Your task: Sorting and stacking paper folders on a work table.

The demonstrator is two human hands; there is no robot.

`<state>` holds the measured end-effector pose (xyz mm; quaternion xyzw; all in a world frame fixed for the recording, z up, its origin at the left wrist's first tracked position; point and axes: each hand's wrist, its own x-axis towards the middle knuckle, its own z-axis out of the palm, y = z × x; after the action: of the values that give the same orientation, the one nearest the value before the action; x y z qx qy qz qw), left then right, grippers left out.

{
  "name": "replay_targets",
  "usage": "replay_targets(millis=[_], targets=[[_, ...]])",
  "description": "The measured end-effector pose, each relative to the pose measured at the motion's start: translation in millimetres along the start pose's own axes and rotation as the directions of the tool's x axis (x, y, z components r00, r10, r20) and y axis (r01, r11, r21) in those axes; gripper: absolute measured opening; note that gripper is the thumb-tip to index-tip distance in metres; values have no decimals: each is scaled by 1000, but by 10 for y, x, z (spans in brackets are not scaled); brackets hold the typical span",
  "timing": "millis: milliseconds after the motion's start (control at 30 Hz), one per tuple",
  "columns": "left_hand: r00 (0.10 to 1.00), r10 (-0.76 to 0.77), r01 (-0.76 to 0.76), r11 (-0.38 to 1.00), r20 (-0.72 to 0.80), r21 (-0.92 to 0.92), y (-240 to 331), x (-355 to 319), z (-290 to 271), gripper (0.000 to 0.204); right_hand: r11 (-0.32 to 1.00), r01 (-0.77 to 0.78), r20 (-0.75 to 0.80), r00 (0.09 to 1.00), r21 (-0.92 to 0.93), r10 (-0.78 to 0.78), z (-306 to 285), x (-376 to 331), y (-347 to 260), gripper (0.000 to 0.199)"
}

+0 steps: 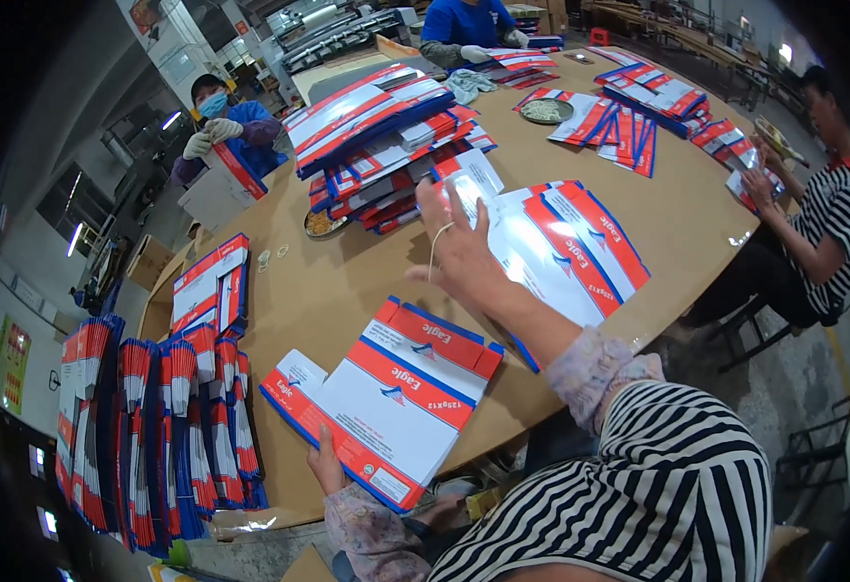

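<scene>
held carton (376, 407): white lettering (408, 377), dark print (354, 434) | table carton (532, 257): white lettering on red

Left hand (328, 468) partly hidden beneath flat carton (386, 396), fine print (355, 427) illegible, blue-shirted co-worker (466, 23) cut off above

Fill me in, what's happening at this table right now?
The person's left hand grips the near edge of a flat carton in red, white and blue. The right hand is raised with fingers spread and a rubber band looped on it. Similar cartons are piled on the table, and a co-worker at the right is handling some too.
</scene>
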<state>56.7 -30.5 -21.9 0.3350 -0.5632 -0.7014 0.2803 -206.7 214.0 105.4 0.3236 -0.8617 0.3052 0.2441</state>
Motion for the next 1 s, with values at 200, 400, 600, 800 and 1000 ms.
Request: replay_targets(millis=[200,400,600,800,1000], targets=[[999,-22,21,999,33,24,-10,69,-24,40,915,-262,75,952,-306,298,526,278,747,120],[999,-40,40,999,13,4,33,71,37,41,897,-399,135,895,-191,426,792,366,842,115],[998,-45,48,996,-41,77,110,-7,1,40,842,-429,96,871,-328,481,1060,533,883,96],[999,5,-4,1000,-47,19,-55,12,10,37,800,-420,55,872,-429,487,1092,685,1011,68],[1000,-17,17,1000,-26,-18,-30,18,10,35,760,-436,42,855,-481,517,1038,835,1164,71]])
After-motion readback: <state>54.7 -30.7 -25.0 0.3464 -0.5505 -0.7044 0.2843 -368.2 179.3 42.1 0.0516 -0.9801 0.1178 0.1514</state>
